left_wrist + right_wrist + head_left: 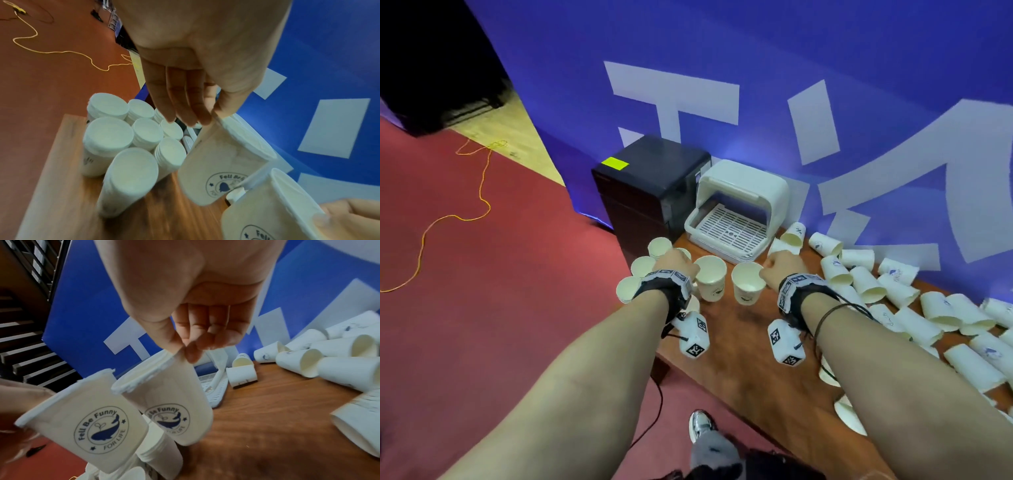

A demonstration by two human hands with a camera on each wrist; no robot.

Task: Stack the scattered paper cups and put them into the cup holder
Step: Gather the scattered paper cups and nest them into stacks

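My left hand pinches the rim of an upright white paper cup with a blue whale logo, just above the wooden table. In the left wrist view the thumb and fingers of that hand close on this cup's rim. My right hand pinches a second such cup by its rim, close beside the first. The right wrist view shows the right hand on its cup, with the left hand's cup alongside. The white cup holder, lid raised, stands behind both.
Several stacks of cups stand at the table's left corner, also seen as stacks below my left hand. Many loose cups lie on their sides along the blue wall to the right. A black cabinet stands left of the holder.
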